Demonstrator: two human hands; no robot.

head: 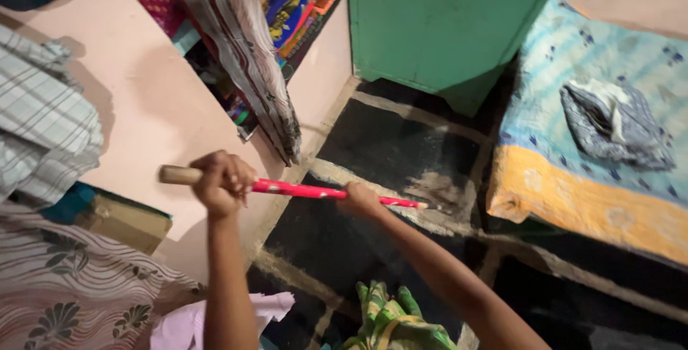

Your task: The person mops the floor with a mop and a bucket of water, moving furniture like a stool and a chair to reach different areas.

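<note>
Left hand (221, 184): clamped in a fist round the upper end of the broom handle (301, 190), left of centre, bare wooden tip poking out towards the left edge.
Right hand (360, 202): wrapped round the same stick lower down, centre of frame, fingers closed on the red-wrapped part.
Broom handle: running nearly level from centre left to centre, slightly downhill to the right, red patterned wrap over pale wood.
Why held so: hands set well apart along the stick, probably for leverage and a steady push at the far end.
Working end: touching the floor (401, 149) by a grey dusty smear (438, 191), just beside the bed's corner; bristles too blurred to make out.
Floor: dark slabs with pale joints, dusty in the middle.
Bed (573, 199): right of frame, blue and yellow quilt, crumpled blue cloth (616, 124) on top.
Cupboard (451, 20): green, top centre, standing on the floor.
Left side: pink wall (143, 85), hanging striped fabric (247, 56), checked cloth (43, 128) at the edge.
</note>
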